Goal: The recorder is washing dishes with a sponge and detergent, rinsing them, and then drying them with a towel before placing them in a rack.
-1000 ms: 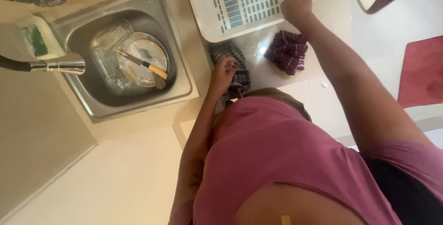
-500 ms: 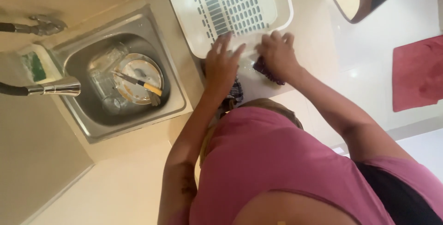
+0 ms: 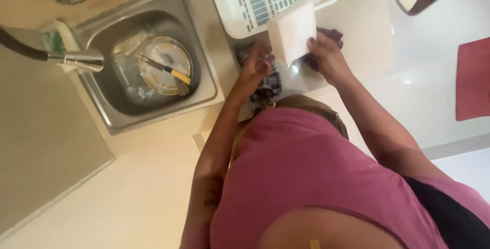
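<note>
Both hands hold a white rectangular container (image 3: pixel 292 32) just in front of the white slotted dish rack (image 3: pixel 240 9). My right hand (image 3: pixel 326 56) grips its right lower edge. My left hand (image 3: pixel 259 64) touches its left lower corner with the fingers curled. Under my left hand a dark checkered cloth (image 3: pixel 269 84) lies on the counter. A dark purple cloth (image 3: pixel 334 35) shows behind my right hand. My pink shirt fills the lower half of the view.
Left of the rack is a steel sink (image 3: pixel 109 108) with a plate (image 3: pixel 166 65), a yellow-handled knife (image 3: pixel 168 71) and clear glassware. A chrome tap (image 3: pixel 76 61) hangs over it, next to a green sponge (image 3: pixel 51 39). A red mat (image 3: pixel 472 78) lies on the floor at right.
My hands moved from the rack's edge toward me and came up holding the white container. The left hand left the checkered cloth and went to the container.
</note>
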